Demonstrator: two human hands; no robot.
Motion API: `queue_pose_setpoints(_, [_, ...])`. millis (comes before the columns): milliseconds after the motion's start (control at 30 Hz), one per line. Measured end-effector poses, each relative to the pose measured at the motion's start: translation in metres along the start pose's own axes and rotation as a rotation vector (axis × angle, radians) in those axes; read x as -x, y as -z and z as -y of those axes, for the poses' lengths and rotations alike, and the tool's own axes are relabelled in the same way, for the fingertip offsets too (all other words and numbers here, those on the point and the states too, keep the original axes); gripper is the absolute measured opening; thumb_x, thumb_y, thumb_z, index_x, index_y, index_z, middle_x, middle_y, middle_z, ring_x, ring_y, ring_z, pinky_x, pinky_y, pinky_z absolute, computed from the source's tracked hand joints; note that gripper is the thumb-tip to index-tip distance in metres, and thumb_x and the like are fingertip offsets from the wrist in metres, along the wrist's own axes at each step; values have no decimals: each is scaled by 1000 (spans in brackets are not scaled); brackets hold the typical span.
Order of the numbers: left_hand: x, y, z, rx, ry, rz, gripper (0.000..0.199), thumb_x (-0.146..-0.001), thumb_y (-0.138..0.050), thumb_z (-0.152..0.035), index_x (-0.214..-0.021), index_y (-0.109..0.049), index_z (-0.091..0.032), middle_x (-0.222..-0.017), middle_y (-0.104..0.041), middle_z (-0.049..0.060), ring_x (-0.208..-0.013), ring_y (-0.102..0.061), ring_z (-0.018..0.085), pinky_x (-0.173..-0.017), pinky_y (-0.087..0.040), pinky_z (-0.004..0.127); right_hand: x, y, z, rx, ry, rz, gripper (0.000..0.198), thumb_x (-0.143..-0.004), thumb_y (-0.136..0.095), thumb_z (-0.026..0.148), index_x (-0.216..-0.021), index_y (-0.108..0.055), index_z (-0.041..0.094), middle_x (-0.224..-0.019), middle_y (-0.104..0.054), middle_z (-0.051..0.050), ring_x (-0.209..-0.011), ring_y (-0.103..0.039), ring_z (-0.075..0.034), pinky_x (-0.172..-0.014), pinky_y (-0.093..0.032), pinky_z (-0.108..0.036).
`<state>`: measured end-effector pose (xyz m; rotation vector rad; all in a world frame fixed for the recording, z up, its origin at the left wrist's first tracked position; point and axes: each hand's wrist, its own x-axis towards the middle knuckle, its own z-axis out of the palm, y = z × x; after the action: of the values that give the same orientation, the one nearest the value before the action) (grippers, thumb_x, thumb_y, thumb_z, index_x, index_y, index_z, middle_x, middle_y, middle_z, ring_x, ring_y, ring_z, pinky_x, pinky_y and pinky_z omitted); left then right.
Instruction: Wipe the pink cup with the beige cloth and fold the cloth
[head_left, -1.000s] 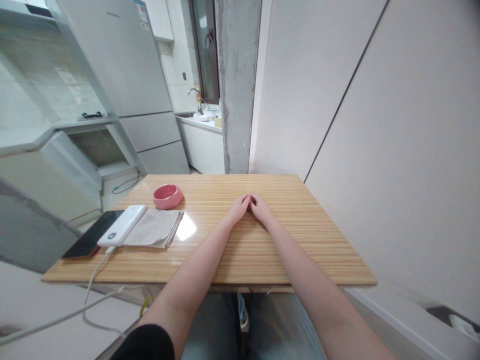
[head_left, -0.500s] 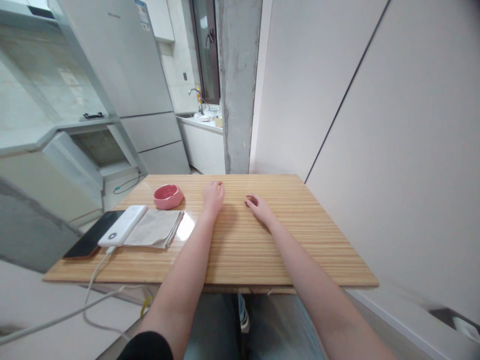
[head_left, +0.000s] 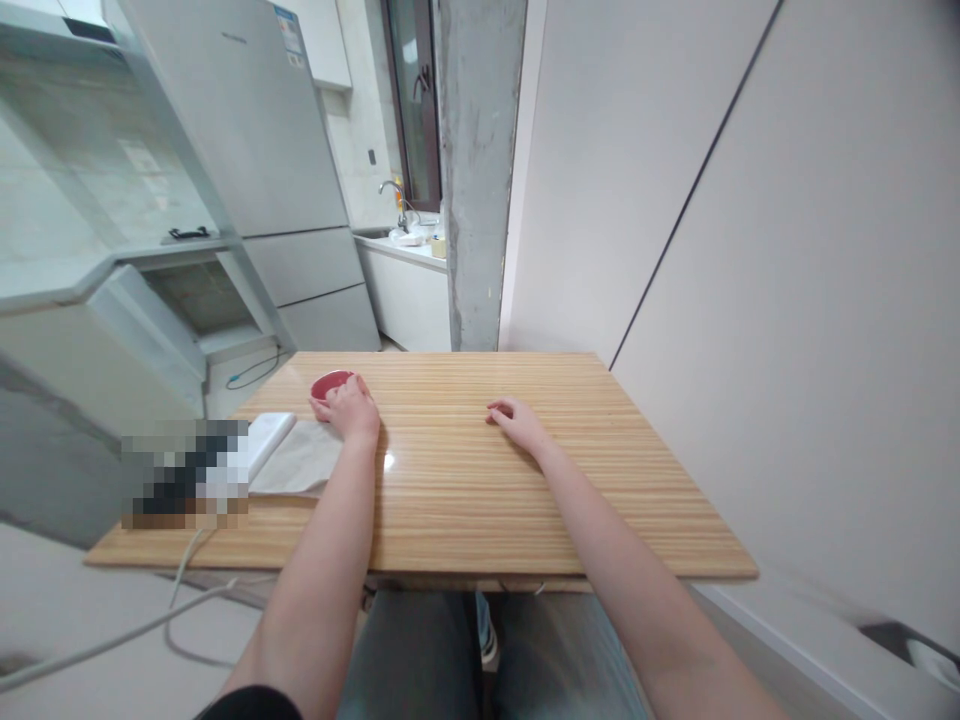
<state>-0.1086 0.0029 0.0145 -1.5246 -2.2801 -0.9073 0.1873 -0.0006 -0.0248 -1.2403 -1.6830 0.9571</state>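
Note:
On the left of the wooden table [head_left: 465,500], my left hand [head_left: 352,408] is closed over the near right side of a pink ashtray [head_left: 327,384]. Its thumb lies along the ashtray's front wall and the fingers bend over the rim; the hand hides much of the dish. My right hand [head_left: 519,422] rests right of the table's middle, fingers loosely curled with a gap to the thumb, holding nothing. Just below the ashtray lies a folded grey cloth [head_left: 296,465], partly covered by my left wrist.
A white power bank [head_left: 268,432] lies against the cloth, partly blurred out along with a dark flat thing [head_left: 187,475] beside it. A white cable [head_left: 184,565] hangs over the table's near left edge. A pale wall [head_left: 712,330] stands to the right.
My left hand has moved left from the table's middle to the pink ashtray and closed on its rim. My right hand has stayed nearly in place.

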Motion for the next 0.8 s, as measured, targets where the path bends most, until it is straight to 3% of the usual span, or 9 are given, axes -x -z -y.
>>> queue_pose_setpoints(100, [-3,-2,-1,66,49,-37,33,-87,-46,-19,-117,-59,-12,-106,-64,15,-111,-48,32,-107,-12,62,1,0,2,8,-11,1,14,-82,-52,16,-90,-63,18,-80,-73,-4,-80,-68,-16,-86,-50,-34])
queue_pose_setpoints(200, [-4,-3,-10,202,-7,-82,40,-85,-50,-19,-123,-58,-15,-111,-64,14,-113,-49,30,-109,-13,58,-2,-2,-1,-8,-14,-10,13,-82,-53,18,-90,-63,18,-78,-72,-4,-79,-68,-16,-86,-50,-34])
queue_pose_setpoints(300, [4,-1,-34,346,-204,-67,40,-84,-50,-21,-123,-59,-17,-111,-66,11,-112,-51,28,-112,-13,54,-8,-4,-8,-91,-36,-67,15,-82,-53,21,-93,-62,18,-81,-71,-4,-82,-68,-16,-84,-51,-34])
queue_pose_setpoints(400, [25,4,-68,470,-418,13,36,-85,-51,-22,-119,-61,-18,-109,-67,9,-107,-55,25,-112,-16,52,-16,-3,-15,-175,-46,-212,23,-82,-55,30,-102,-60,19,-97,-70,-7,-94,-66,-17,-85,-52,-35])
queue_pose_setpoints(567, [67,5,-114,583,-653,141,33,-84,-53,-16,-115,-63,-18,-103,-69,8,-103,-57,23,-114,-16,52,-22,5,-19,-310,-5,-427,41,-85,-50,43,-118,-52,20,-117,-64,-11,-107,-61,-19,-93,-49,-39])
queue_pose_setpoints(667, [84,-1,-124,591,-800,209,34,-85,-52,-16,-117,-63,-20,-101,-69,8,-101,-57,22,-115,-12,53,-20,6,-15,-362,27,-432,46,-85,-48,45,-124,-49,20,-122,-61,-12,-111,-59,-19,-98,-46,-40])
queue_pose_setpoints(800, [96,-9,-126,598,-916,267,31,-86,-53,-16,-116,-63,-19,-100,-68,8,-104,-58,21,-116,-10,54,-18,4,-10,-347,103,-395,42,-82,-54,47,-113,-59,19,-120,-65,-11,-114,-59,-20,-103,-44,-39])
